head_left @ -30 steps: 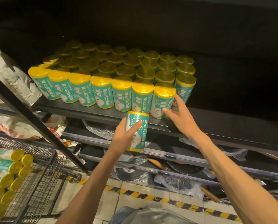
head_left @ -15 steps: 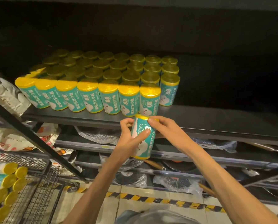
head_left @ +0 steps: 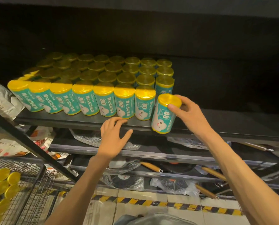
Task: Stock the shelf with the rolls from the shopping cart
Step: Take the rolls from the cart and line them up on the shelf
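One roll in right hand, tilted at shelf edge, left hand empty

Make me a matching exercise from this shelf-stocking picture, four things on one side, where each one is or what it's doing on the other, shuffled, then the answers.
Things
1. right hand
2. left hand
3. shopping cart
4. wooden-handled pans

Places or states
A. lower left, with rolls lying in it
B. grips the tilted roll at the right end of the front row
C. fingers spread, holding nothing, at the shelf edge
D. on the shelves below

Pairs: 1-B, 2-C, 3-A, 4-D
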